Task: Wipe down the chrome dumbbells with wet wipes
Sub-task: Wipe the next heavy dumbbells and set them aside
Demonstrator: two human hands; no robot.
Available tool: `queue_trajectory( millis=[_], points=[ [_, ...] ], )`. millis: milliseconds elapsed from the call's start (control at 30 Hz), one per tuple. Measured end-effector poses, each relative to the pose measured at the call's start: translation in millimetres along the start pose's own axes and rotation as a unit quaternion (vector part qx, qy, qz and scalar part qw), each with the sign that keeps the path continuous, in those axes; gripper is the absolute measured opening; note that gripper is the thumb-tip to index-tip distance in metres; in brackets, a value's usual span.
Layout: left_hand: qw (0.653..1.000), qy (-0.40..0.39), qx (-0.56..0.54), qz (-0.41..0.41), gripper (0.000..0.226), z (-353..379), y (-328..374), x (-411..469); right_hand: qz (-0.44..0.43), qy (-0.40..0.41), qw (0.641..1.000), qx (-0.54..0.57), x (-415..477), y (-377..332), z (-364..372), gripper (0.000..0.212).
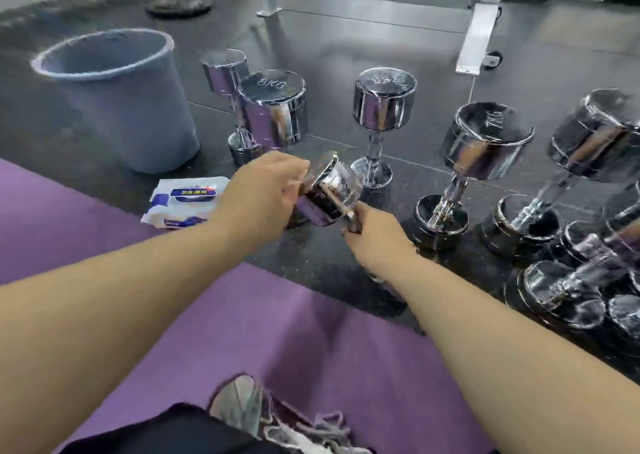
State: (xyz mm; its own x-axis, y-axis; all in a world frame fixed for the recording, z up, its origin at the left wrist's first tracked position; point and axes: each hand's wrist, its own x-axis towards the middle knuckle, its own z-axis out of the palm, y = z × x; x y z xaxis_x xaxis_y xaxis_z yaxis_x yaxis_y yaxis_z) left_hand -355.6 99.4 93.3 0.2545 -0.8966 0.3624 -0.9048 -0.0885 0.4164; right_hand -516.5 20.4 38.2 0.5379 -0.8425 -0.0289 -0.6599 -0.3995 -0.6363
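Note:
A small chrome dumbbell (327,194) is held tilted above the dark floor between both hands. My left hand (263,194) grips its upper end; whether a wipe lies under the fingers is hidden by blur. My right hand (375,233) grips the dumbbell's lower end or handle. A pack of wet wipes (185,202) lies on the floor just left of my left hand. Several more chrome dumbbells stand upright behind and to the right, among them an 8KG dumbbell (273,110) and a slimmer one (381,107).
A grey plastic bin (117,97) stands at the left rear. A purple mat (270,332) covers the floor under me, with my shoe (249,405) on it. A white bench frame (476,38) stands at the back. More dumbbells (568,280) crowd the right edge.

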Motion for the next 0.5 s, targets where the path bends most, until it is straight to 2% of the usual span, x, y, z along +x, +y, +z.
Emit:
queue_trajectory(
  millis=[67,167,267,400,500],
  points=[
    [1.000,0.008,-0.013,-0.015,0.032,5.1,-19.5,-15.8,-0.016,-0.010,0.999,-0.027,7.1,-3.9,11.9,0.011],
    [0.994,0.030,-0.044,-0.091,0.032,11.8,-38.1,-28.9,-0.040,-0.044,0.994,-0.089,11.7,-9.5,34.1,0.014],
    [0.988,0.025,-0.056,-0.143,0.036,21.9,-49.6,-37.0,-0.033,-0.104,0.979,-0.173,13.9,-16.4,61.6,0.006],
    [0.992,-0.058,-0.036,-0.107,0.038,45.1,-61.9,-41.3,-0.031,-0.142,0.960,-0.237,17.9,-23.7,73.6,0.010],
    [0.990,-0.122,0.070,-0.023,0.049,61.5,-54.6,-32.0,-0.112,-0.144,0.930,-0.319,16.9,-28.7,55.2,0.024]
  ],
)
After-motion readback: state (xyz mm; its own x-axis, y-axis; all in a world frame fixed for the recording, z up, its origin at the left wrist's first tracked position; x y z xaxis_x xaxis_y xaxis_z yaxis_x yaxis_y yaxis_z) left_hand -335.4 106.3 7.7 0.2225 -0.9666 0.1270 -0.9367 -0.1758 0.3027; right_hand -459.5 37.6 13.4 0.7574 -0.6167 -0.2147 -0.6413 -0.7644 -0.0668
